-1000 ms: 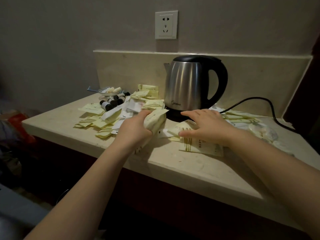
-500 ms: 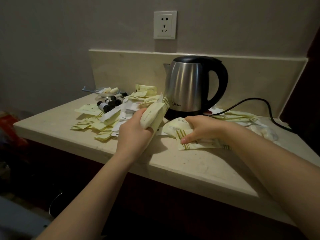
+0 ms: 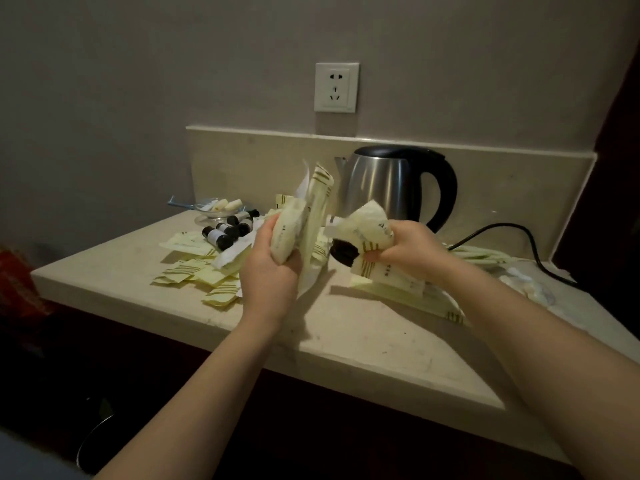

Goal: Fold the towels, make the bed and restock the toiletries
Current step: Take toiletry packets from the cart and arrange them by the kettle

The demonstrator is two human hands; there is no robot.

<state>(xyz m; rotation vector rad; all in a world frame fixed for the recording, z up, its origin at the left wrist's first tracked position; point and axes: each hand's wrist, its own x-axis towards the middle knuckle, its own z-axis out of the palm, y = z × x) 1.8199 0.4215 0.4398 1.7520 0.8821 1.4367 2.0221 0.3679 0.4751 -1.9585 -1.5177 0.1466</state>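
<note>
Left hand has its fingers curled tight round a stack of pale yellow sachets. It holds them upright, off the tabletop, just in front-left of the kettle. Edge-on like that, the stack looks like it is being squared up, like with like, for the toiletry restock.

Right hand grips a crumpled fistful of the same sachets in front of the kettle, also lifted. A dark item pokes out under it; cannot tell what it is. Fistful and stack sit very close, and contact is unclear. Probably the fistful is headed into the stack.

More toiletries are not yet sorted:
- Loose sachets lie scattered flat, left of the kettle.
- Small black-capped bottles lie on their sides left of the kettle.
- A glass dish holding pale bits sits further left, at the back.
- Another flat pile lies in front-right of the kettle, partly under the right forearm.
- Clear wrapped stuff lies far right, too blurred to name.

The tabletop is pale stone, scuffed and speckled, with a dark cabinet front below. A matching backsplash runs behind the kettle. A white socket sits above the kettle on a grey wall, nothing plugged in. A black cord loops off to the right of the kettle. The room is dim. A red blur shows far left, unidentifiable. No towels or bed are in view.
</note>
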